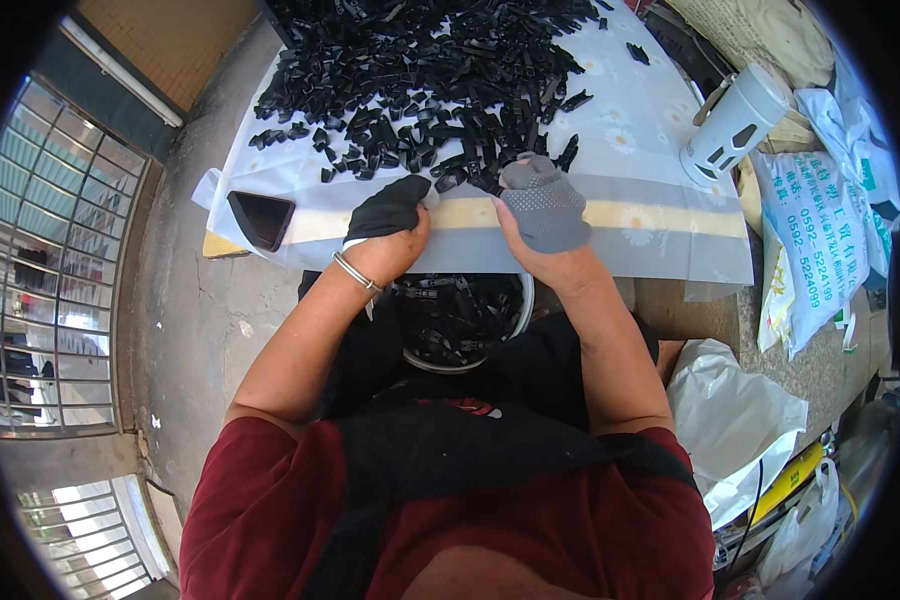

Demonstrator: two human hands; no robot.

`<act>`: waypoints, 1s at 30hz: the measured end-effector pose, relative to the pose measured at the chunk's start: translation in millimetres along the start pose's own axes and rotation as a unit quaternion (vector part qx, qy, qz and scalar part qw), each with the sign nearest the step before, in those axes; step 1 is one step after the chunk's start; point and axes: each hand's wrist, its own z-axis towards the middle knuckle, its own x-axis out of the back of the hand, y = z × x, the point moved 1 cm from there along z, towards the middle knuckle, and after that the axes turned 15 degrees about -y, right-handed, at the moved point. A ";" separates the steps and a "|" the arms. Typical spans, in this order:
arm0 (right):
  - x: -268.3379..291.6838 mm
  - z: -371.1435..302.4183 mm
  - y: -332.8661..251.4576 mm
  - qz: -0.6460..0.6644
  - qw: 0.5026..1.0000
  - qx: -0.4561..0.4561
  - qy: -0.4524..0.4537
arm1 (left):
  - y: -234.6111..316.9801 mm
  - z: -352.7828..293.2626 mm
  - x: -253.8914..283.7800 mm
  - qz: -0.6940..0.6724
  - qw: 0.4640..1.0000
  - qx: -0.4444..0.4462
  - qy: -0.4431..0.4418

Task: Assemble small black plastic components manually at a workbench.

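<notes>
My left hand, in a black glove with a bangle at the wrist, is curled closed above the table's near edge. Whatever it may hold is hidden. To its right, my right hand wears a grey dotted glove. Its fingers close at the near side of the pile on a small black plastic part, partly covered by the hand. The large pile of black plastic parts spreads over the far table. Below my hands, between my legs, a white-rimmed bucket holds more long black parts.
A patterned cover lies over the table. A dark phone rests at the left edge, and a pale blue bottle stands at the right. Printed white sacks and a white plastic bag sit to the right.
</notes>
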 end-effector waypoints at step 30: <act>-7.0 -8.8 -29.4 0.012 0.989 0.009 -0.145 | 26.4 -32.2 16.6 -0.479 0.873 0.074 -0.047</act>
